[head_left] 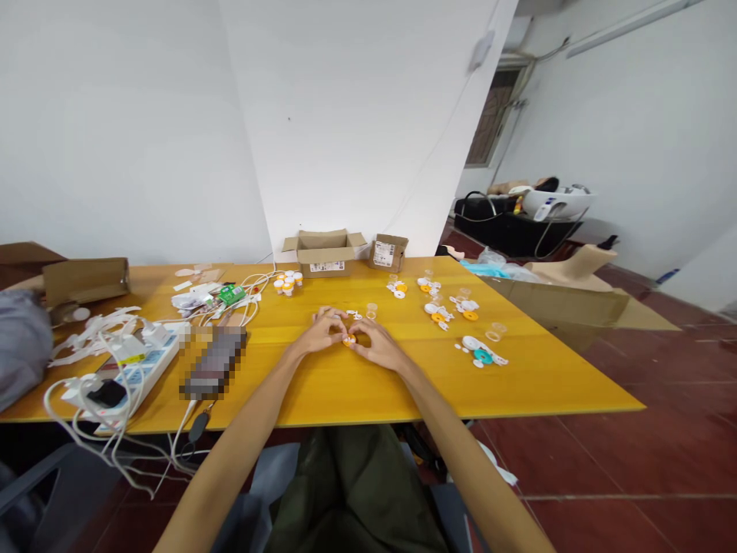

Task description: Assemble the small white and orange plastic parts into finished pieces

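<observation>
Over the middle of the yellow table [322, 392], my left hand [323, 332] and my right hand [377, 346] meet around a small orange round plastic part [348, 340]. Fingertips of both hands close on it from either side, and they partly hide it. A bit of white shows on top of the part. Just beyond my fingers lie small white plastic pieces [355, 316]. A transparent plastic cup [371, 310] stands beside them, behind my right hand.
To the right lie several groups of white and orange parts [437, 313], plus one with a teal ring [484, 356]. White-and-orange assembled pieces [288, 283] cluster back left. Cardboard boxes [325, 253] stand at the wall. A power strip [138, 376], cables and a pixelated dark object [213, 362] occupy the left.
</observation>
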`<state>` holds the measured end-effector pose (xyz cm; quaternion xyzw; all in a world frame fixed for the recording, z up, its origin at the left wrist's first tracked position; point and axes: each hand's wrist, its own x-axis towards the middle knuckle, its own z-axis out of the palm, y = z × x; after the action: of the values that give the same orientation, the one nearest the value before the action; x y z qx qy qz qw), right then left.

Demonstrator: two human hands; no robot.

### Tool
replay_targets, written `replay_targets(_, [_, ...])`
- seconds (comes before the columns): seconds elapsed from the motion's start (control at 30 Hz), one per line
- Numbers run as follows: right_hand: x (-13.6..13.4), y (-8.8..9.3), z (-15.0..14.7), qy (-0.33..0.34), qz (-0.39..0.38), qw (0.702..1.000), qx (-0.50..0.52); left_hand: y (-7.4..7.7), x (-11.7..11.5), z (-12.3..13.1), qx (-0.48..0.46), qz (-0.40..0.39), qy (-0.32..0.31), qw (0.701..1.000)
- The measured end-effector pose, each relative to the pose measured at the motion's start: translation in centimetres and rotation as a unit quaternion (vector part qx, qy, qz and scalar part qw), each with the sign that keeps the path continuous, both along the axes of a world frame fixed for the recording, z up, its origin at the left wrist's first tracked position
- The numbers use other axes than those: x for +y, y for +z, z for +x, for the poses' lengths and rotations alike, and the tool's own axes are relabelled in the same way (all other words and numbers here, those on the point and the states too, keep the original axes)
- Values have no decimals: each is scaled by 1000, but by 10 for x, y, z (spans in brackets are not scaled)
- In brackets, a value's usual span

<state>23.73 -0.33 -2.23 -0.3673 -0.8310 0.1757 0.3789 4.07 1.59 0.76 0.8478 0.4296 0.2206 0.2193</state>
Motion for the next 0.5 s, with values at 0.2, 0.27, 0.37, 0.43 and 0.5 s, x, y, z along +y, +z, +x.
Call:
replay_targets(0.2, [0,-1,0,4,-6,1000,6,-3,1,0,-3,8,6,1000])
replay_targets(0.27, [0,0,0,2,-6,1000,10,-5,1,0,-4,10,8,1000])
replay_targets(0.37, [-1,1,1,2,-8,1000,14,-5,1,0,-4,15,9,1000])
replay_targets(0.43, [-1,2,1,5,-12,1000,12,-5,0,1,0,18,11,1000])
replay_targets(0.5, [-2,3,1,5,-15,1000,9,-4,-1,1,6,19,12,1000])
